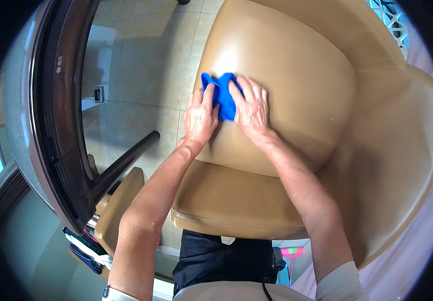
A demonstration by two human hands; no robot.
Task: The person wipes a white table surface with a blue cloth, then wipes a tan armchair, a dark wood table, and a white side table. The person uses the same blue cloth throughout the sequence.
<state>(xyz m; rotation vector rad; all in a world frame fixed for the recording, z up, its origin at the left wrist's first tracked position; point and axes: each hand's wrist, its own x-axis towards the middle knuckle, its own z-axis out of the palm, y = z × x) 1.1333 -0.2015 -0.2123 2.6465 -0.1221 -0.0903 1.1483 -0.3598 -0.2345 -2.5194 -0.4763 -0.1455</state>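
A bunched blue cloth point(227, 101) lies on the tan, leather-like seat point(295, 82) of an armchair, close to the seat's left edge. My left hand point(200, 116) grips the cloth's left side, its fingers bent near that edge. On the other side my right hand point(252, 105) presses on the cloth, thumb and fingers over its right part. Part of the cloth is hidden under both hands. The seat surface is glossy, with a bright reflection just beyond the cloth.
A padded armrest point(235, 199) crosses in front of my body; the chair's backrest point(385, 158) curves along the right. At left stands a dark-framed table point(62, 113) with a black leg point(133, 158). Another tan chair point(120, 210) holds folded clothes point(88, 248). Pinkish curtain point(397, 256) hangs behind the backrest.
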